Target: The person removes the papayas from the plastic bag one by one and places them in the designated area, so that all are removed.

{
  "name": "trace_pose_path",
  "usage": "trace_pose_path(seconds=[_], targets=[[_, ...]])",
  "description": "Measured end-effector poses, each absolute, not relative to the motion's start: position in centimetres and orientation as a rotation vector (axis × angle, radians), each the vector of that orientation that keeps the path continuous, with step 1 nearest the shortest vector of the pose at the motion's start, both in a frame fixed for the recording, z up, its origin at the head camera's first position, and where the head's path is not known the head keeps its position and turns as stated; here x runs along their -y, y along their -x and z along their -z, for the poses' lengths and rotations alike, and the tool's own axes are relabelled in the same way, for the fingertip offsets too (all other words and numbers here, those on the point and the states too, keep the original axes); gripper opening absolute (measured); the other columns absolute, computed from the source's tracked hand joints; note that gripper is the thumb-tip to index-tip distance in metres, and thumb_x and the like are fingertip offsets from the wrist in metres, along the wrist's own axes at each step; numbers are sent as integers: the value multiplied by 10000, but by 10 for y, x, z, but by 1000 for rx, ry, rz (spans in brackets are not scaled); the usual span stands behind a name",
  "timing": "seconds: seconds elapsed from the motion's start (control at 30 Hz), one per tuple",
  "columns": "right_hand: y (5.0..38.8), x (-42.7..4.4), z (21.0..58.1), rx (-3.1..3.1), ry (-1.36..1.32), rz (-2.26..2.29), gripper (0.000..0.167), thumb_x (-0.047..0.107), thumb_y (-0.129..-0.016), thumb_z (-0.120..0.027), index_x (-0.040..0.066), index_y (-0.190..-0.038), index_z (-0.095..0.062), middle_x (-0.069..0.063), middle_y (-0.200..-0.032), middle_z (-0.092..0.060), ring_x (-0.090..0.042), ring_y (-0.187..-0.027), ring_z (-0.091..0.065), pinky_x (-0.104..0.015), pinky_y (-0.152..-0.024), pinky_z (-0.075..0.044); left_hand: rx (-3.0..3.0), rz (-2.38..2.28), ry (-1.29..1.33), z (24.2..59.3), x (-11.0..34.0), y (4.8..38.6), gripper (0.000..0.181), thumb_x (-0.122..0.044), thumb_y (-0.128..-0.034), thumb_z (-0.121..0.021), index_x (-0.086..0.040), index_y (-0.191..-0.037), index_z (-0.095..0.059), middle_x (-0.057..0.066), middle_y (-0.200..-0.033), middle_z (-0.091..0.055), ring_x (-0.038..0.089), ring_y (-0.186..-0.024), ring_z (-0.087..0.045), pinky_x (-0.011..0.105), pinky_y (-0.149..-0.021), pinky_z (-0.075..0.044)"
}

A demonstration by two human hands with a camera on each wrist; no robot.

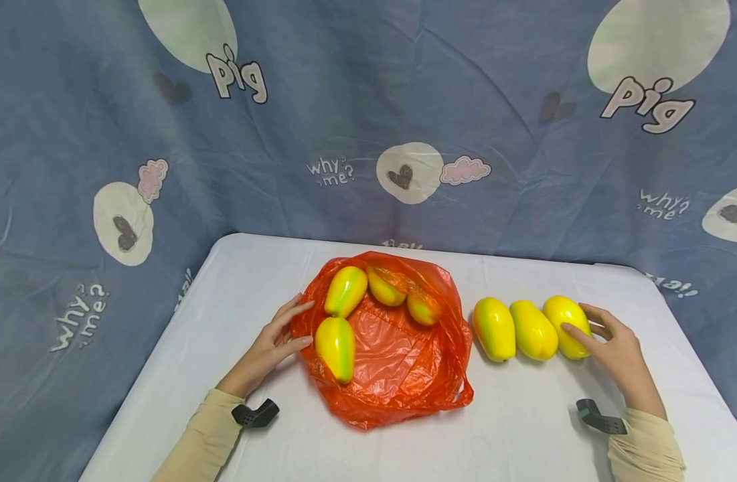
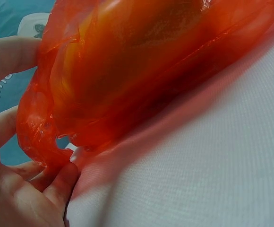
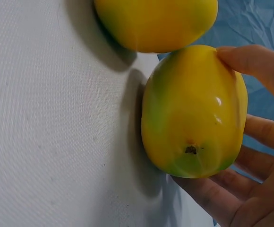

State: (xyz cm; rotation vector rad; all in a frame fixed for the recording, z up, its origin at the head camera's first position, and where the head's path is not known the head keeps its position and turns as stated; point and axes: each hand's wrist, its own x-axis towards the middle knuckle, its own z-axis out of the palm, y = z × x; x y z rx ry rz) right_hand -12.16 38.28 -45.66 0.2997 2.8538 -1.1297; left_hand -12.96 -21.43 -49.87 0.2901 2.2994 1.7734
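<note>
One red plastic bag (image 1: pixel 398 355): mouth up and spread wide on the white table (image 1: pixel 513 428), a loop handle at its near right corner.
Bag contents: four yellow fruits by our count, namely an upper-left fruit (image 1: pixel 347 289) and a lower-left fruit (image 1: pixel 336 349), both streaked with green, an upper-middle fruit (image 1: pixel 385 288), and a far-right fruit (image 1: pixel 422 310); the last two lie partly behind red film.
Table row: three more fruits to the right of the bag, side by side, which we list as the near fruit (image 1: pixel 495 329), the middle fruit (image 1: pixel 533 330) and the outer fruit (image 1: pixel 562 312).
Left hand (image 1: pixel 276 340): at the bag's left edge, thumb and fingers apart and touching the film; whether they pinch it, we cannot tell.
Right hand (image 1: pixel 616 347): thumb and fingers curled round the outer fruit, which rests beside the middle fruit; a dark stem mark shows to us in the right wrist view.
Wrist fittings: a dark device on the left (image 1: pixel 256 413), another on the right (image 1: pixel 601 418).
Sleeves: beige, both arms.
Backdrop: blue cloth (image 1: pixel 320 114), lettered "pig" and "why me?".
</note>
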Motion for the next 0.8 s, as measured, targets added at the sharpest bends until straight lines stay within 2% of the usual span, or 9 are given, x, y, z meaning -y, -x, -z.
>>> trace_pose_path(seconds=[0.6, 0.8], targets=[[121, -387, 458, -2857, -286, 1175, 837, 498, -999, -635, 19, -1603, -309, -360, -1577, -371, -621, -1390, -383, -788, -1055, -353, -2293, -1797, -310, 499, 214, 128, 630, -220, -975, -699, -263, -1556, -460, 12, -1749, -112, 320, -1625, -64, -23, -1077, -244], [120, -387, 455, -2905, -328, 1193, 830, 495, -988, -655, 23, -1593, -336, -320, -1592, -387, -599, -1399, -384, -786, -1062, -346, -2300, -1787, -309, 500, 214, 129, 631, -228, -974, -699, -261, -1557, -459, 20, -1749, -110, 331, -1624, -61, -21, -1077, -241]])
